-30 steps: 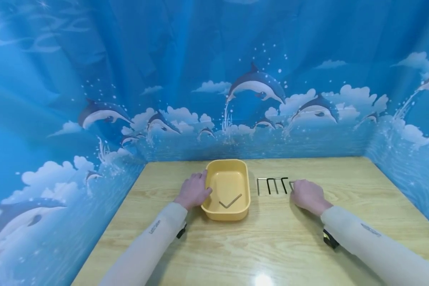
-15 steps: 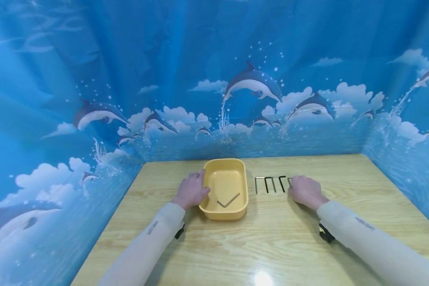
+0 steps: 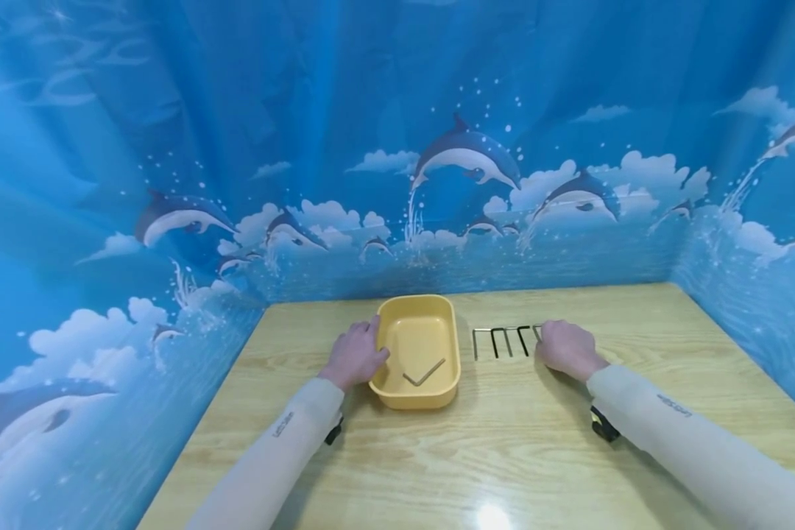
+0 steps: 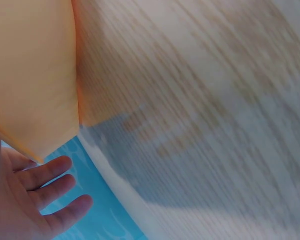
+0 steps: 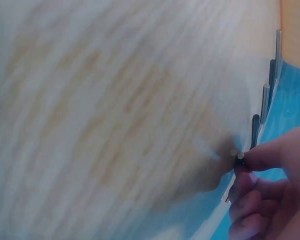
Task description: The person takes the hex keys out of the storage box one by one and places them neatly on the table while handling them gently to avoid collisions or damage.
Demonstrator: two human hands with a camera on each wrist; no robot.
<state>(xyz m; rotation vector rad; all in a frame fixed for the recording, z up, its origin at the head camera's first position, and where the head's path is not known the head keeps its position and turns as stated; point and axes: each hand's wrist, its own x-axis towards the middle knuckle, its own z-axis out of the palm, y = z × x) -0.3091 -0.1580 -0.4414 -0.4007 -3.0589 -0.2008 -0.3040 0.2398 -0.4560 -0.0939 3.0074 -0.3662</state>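
In the head view my left hand (image 3: 354, 355) holds the left rim of a yellow plastic tray (image 3: 416, 402), thumb over the rim. Three fingers (image 4: 57, 187) spread outside its wall in the left wrist view. An L-shaped hex key (image 3: 424, 374) lies inside the tray. To its right, several hex keys (image 3: 508, 342), silver and black by turns, lie in a row on the table. My right hand (image 3: 568, 350) pinches a silver hex key (image 3: 537, 332) at the row's right end, between thumb and fingertips; most of it is hidden by the hand.
A pale wood-grain table (image 3: 450, 456) carries everything. Behind and beside it hangs a blue curtain (image 3: 344, 258) printed with dolphins, meeting the table's back edge.
The right hand has shifted slightly left and away from me, bringing its hex key nearly level with the row. The left hand and tray stay put; the head view has drifted slightly.
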